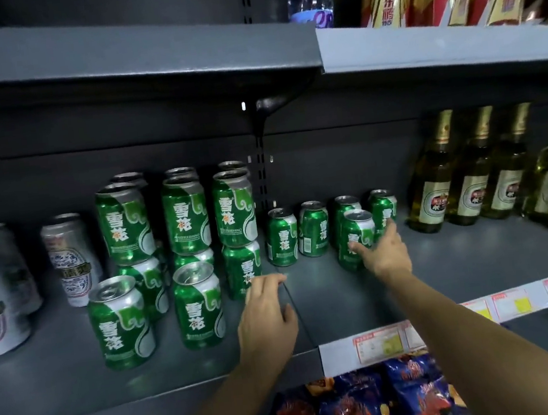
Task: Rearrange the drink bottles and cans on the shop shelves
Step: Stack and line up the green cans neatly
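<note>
Two hands reach among green beer cans on a grey shop shelf (445, 265).

Glass bottles (469, 176) stand right of the front green can (356, 240), stacked green cans (186, 218) left of it. The right hand (383, 252) touches this can, fingers spread, not yet gripping. Left of the can, the left hand (267, 318) hovers, fingers loosely curled, holding nothing.

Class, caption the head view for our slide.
Right hand reaches a green can; left hand hovers over the shelf.
</note>
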